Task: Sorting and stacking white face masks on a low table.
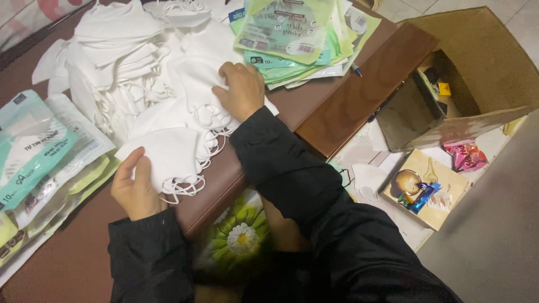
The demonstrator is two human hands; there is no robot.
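A: White face masks lie stacked on the brown table. Who holds them?

B: The left hand, at seven o'clock, pinches the near stack's edge. The right hand presses flat, fingers spread, on the mask pile at twelve.

A: Around them?

B: Green mask packets at one o'clock, more packets at nine, a cardboard box at three.

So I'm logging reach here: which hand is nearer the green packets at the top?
Right. The right hand rests on the white masks just below-left of the green packets; the left hand is far down at the near edge.
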